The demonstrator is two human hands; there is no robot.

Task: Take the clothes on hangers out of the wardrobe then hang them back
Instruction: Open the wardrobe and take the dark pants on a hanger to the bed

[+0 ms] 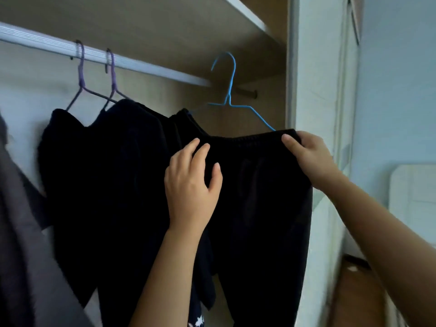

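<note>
Up near the right end of the wardrobe, black elastic-waisted trousers hang on a thin blue wire hanger whose hook stands above the white ribbed rail, not resting on it; the right hand pinches the waistband's right end, thumb in front; the left hand lies on the waistband's left part, fingers spread and fairly straight. Left of them, two purple wire hangers on the rail carry dark garments; grey cloth fills the left edge; a wooden shelf runs overhead; a pale blue wall and a brown cardboard box show at right.
</note>
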